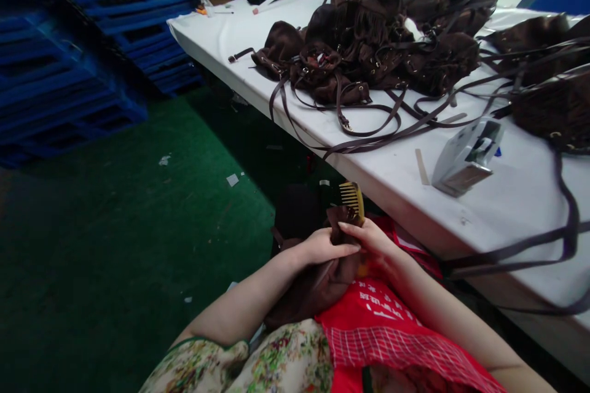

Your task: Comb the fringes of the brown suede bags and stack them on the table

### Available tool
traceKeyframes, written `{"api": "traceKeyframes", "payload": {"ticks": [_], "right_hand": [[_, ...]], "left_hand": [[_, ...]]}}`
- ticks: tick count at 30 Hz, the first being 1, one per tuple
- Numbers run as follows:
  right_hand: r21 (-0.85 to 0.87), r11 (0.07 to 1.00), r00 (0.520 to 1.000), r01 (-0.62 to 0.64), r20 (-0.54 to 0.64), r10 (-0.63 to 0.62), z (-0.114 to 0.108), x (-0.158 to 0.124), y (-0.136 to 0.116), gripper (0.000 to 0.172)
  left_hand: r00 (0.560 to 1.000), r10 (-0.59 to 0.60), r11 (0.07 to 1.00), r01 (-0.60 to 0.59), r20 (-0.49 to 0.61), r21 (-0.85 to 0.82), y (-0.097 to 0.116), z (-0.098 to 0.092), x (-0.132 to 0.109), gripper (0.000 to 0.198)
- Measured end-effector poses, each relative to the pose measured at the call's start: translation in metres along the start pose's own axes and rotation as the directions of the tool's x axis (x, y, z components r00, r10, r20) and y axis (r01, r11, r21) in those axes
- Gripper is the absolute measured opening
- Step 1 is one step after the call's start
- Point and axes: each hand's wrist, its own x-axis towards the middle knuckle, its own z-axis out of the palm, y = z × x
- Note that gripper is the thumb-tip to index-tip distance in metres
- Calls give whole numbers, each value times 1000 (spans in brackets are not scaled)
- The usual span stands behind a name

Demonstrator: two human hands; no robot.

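Note:
A dark brown bag (318, 295) lies across my lap. My left hand (322, 247) is closed on its upper part, thumb stretched toward the right. My right hand (372, 238) presses its thumb on the same brown material. A yellow wide-toothed comb (354, 198) sticks up from my right hand, teeth facing left, with its lower end hidden by the material and fingers. Both hands nearly touch, low in front of the red apron (373, 313).
On the white table (295, 113) lies a heap of brown bags (369, 43) with straps trailing toward the front edge. A white and silver device (468, 156) stands near that edge. More bags (557, 98) lie at right. Blue pallets (59, 80) are stacked on the green floor (152, 245).

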Motion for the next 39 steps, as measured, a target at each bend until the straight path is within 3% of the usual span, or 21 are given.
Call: {"api": "traceKeyframes", "payload": {"ticks": [1,3,5,8,10,11,13,15,19,23,27,32,35,39], "right_hand": [[-88,996,1000,3,1,-3,-2,1,-4,41],[-272,962,1000,-2,2,3,-6,4,-13,43],[-405,914,999,23,-24,-36,-11,2,-21,41],[-537,832,971,138,-92,-220,-19,-11,-28,39],[-700,684,940,206,-53,-338,-21,-25,-29,36],[-795,566,937,219,9,-350,-21,-31,-28,35],[-929,289,948,232,149,-282,-18,-40,-25,31],[-969,85,961,232,215,-176,-15,-43,-21,29],[-965,-103,956,241,254,-147,-10,-38,-15,30],[-959,-145,947,244,268,-179,-9,-34,-11,33],[-980,-130,969,153,175,-175,-4,-30,-11,33],[-988,-140,987,67,86,-133,-4,-19,-11,32],[-985,-175,992,4,26,-124,-9,-6,-6,29],[-987,-158,995,-40,-25,-99,-11,11,3,32]], "left_hand": [[991,-4,995,17,133,-99,-2,0,2,50],[963,21,958,57,267,-281,-6,-1,5,42],[949,54,906,85,312,-415,-10,-1,7,37],[942,63,843,127,329,-524,-18,-3,8,35],[955,25,813,152,294,-562,-21,-4,7,36],[961,-2,807,166,278,-567,-22,-3,7,37],[963,-44,829,183,264,-528,-21,-1,6,37],[964,-58,879,172,259,-445,-19,1,5,36],[972,-49,908,140,231,-394,-19,5,6,38],[975,-64,896,150,212,-417,-24,7,4,40],[983,-37,937,97,179,-337,-26,8,2,32],[990,38,998,-30,134,-62,-22,11,3,26],[987,69,984,-91,143,152,-24,11,5,29],[989,100,953,-128,112,276,-34,10,11,28]]}}
